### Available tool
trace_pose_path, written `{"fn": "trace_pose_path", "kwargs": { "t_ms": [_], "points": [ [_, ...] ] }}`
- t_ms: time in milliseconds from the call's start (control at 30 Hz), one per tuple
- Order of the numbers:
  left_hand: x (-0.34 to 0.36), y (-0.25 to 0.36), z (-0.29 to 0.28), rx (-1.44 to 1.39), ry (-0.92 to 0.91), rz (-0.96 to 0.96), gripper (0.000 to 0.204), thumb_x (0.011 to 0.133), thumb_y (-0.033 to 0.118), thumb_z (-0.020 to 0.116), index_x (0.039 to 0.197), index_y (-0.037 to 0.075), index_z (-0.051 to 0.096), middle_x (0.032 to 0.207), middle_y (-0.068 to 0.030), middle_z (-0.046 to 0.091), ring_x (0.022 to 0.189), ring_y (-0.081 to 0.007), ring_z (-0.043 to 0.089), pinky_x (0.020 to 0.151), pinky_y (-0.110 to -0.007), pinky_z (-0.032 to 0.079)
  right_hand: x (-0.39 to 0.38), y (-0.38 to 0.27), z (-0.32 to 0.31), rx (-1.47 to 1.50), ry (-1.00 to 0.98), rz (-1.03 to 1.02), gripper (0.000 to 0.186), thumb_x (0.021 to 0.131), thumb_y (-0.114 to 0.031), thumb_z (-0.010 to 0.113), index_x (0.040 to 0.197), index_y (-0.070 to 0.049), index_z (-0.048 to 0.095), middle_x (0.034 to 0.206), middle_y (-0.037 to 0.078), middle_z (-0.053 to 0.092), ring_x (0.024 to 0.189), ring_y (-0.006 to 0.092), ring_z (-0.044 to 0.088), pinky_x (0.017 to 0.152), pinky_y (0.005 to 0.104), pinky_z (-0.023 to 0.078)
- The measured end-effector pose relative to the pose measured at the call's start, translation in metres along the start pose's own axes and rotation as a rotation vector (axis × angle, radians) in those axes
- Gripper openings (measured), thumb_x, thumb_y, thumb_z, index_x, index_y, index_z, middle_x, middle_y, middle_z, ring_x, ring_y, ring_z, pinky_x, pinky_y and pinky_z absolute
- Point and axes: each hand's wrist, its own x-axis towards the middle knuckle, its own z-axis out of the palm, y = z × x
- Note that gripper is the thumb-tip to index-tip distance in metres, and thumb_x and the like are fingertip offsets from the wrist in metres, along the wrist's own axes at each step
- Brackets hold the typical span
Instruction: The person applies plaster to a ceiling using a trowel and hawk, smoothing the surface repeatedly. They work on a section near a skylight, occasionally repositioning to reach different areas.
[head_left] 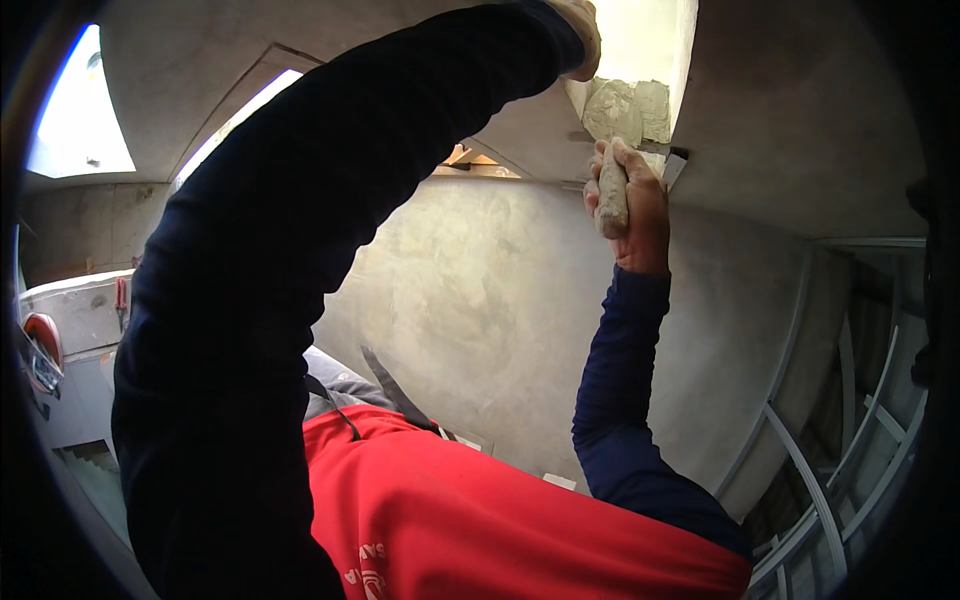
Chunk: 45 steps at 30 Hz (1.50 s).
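Observation:
My right hand (645, 205) is raised and closed around the plaster-crusted handle of a trowel (612, 208). Its blade end is at the lower edge of a bright recess (645, 40) in the grey surface overhead. Thick wet plaster (630, 108) lies there, just above my knuckles. A pale, flat piece with a dark end (676, 168) sticks out beside that hand; I cannot tell whether it belongs to the tool. My left arm arches across to the recess's left side. Of my left hand (582, 38), only a pale, plaster-smeared part shows at the top edge, with its fingers hidden.
A plastered wall (480, 270) stands ahead. Metal framing (810, 470) runs along the right. At the far left are a white ledge (80, 300) and a red-rimmed round object (45, 340). Another opening with wooden edges (480, 160) shows behind my left arm.

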Motion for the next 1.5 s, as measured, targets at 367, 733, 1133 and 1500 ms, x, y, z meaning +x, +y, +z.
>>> {"fn": "trace_pose_path", "kwargs": {
  "t_ms": [367,733,1133,1500],
  "points": [
    [0.046,0.019,0.025,0.146,0.003,0.070,0.042,0.093,0.020,0.054,0.126,0.001,0.071,0.130,-0.0233,0.069,0.127,-0.0367,0.062,0.097,-0.064,0.053,-0.006,0.027,-0.031,-0.102,0.090,-0.091,0.034,0.098,-0.030,0.054,0.115,-0.001,0.056,0.086,0.005,0.057,0.061,0.0157,0.059,0.053,0.0278,0.049],
    [0.024,0.018,0.015,0.132,0.010,0.045,0.042,0.092,0.020,0.053,0.126,0.001,0.071,0.128,-0.0233,0.069,0.125,-0.0366,0.064,0.096,-0.062,0.054,-0.062,0.035,-0.030,-0.015,0.085,-0.037,0.034,0.096,-0.026,0.059,0.113,0.001,0.047,0.100,0.013,0.056,0.070,0.0230,0.069,0.052,0.0329,0.058],
    [-0.011,0.022,-0.002,0.176,-0.059,0.021,0.042,0.092,0.019,0.052,0.125,0.001,0.072,0.127,-0.0232,0.070,0.123,-0.0364,0.065,0.094,-0.060,0.055,-0.016,0.037,-0.017,0.037,0.029,-0.079,0.023,0.099,-0.023,0.060,0.106,-0.005,0.048,0.096,0.008,0.055,0.069,0.0169,0.065,0.053,0.0319,0.057],
    [-0.002,0.011,0.003,0.152,-0.002,0.013,0.048,0.091,0.026,0.055,0.131,0.000,0.065,0.133,-0.0238,0.065,0.127,-0.0351,0.061,0.103,-0.052,0.048,-0.059,0.029,-0.012,0.185,0.096,-0.067,0.024,0.099,-0.024,0.061,0.107,-0.005,0.049,0.097,0.008,0.054,0.063,0.0167,0.060,0.051,0.0328,0.054]
  ]
}}
